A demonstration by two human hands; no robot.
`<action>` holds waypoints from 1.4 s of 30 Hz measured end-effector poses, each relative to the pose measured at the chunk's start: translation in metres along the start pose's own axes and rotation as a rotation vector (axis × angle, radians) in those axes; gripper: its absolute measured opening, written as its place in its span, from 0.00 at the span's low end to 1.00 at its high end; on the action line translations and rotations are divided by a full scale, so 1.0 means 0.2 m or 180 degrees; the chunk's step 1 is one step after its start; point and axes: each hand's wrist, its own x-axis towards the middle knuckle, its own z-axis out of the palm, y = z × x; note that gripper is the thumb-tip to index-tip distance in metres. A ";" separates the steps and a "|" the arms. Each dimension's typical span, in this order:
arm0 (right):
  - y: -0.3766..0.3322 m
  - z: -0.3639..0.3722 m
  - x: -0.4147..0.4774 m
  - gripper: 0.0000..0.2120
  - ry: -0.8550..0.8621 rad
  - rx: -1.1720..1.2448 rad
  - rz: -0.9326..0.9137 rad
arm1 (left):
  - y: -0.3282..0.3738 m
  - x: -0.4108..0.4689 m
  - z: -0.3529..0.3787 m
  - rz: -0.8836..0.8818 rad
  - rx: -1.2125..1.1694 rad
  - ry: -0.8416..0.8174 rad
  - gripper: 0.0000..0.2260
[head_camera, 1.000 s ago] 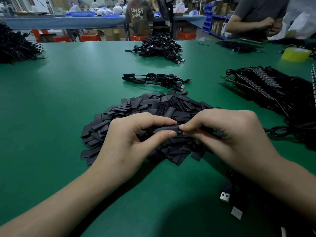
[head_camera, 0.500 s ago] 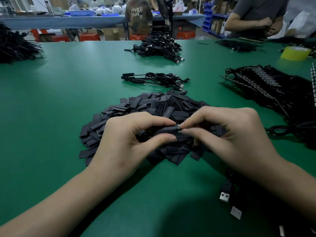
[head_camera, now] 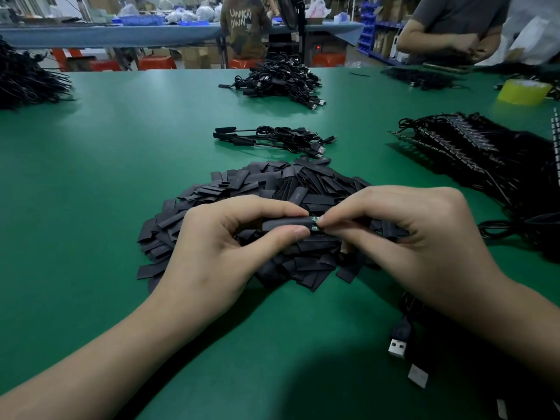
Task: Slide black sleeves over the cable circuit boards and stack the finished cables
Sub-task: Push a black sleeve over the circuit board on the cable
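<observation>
Between thumb and forefinger, my left hand (head_camera: 212, 253) pinches a black sleeve (head_camera: 285, 223) just above the heap of loose black sleeves (head_camera: 272, 183). My right hand (head_camera: 418, 237) pinches the cable's small green circuit board (head_camera: 315, 223), whose end shows at the sleeve's right mouth. The cable itself runs under my right palm and is mostly hidden. A small stack of sleeved cables (head_camera: 272, 139) lies beyond the heap. Bare-board cables (head_camera: 472, 153) are fanned out at the right.
A bigger pile of black cables (head_camera: 278, 80) sits farther back, another bundle (head_camera: 27, 77) at far left. Yellow tape roll (head_camera: 525, 90) stands at right. USB plugs (head_camera: 398, 347) lie by my right forearm. A person (head_camera: 454, 28) works across the green table (head_camera: 106, 177).
The sleeve and board have come closer together; a bit of green board now shows at the sleeve's right end. Both hands shifted slightly upward over the heap.
</observation>
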 end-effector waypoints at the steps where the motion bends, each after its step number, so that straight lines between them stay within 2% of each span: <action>1: 0.00 0.00 0.00 0.04 0.0007 0.0003 0.0008 | 0.00 0.00 0.00 0.0019 0.0016 -0.0009 0.08; 6: -0.02 0.01 0.00 0.03 0.0049 0.0089 0.0059 | 0.02 0.00 0.01 0.0143 0.0154 -0.0057 0.09; 11: -0.03 0.02 0.00 0.07 0.0128 0.0464 0.0493 | 0.02 0.00 0.00 0.0128 0.0133 0.0154 0.09; 16: -0.03 0.02 0.00 0.04 0.0111 0.0289 0.0620 | 0.02 0.00 0.00 0.0163 0.0214 0.0251 0.11; 21: -0.03 0.01 0.00 0.04 0.0257 0.0260 0.0809 | 0.02 0.00 -0.02 0.0001 0.0198 0.0578 0.10; 26: -0.04 0.02 0.01 0.01 0.0081 0.1021 0.1490 | 0.03 0.01 0.00 -0.0483 -0.0836 0.0462 0.08; 29: -0.02 0.02 0.02 0.06 -0.0221 0.1309 0.1779 | 0.03 0.01 0.01 -0.0525 -0.1074 0.0479 0.09; 35: -0.03 0.03 0.02 0.08 -0.0318 0.1881 0.2039 | 0.03 0.00 0.03 -0.0518 -0.0921 0.0815 0.08; 42: -0.03 0.04 0.02 0.09 -0.0205 0.2127 0.2160 | 0.05 -0.01 0.05 -0.0414 -0.0501 0.0846 0.10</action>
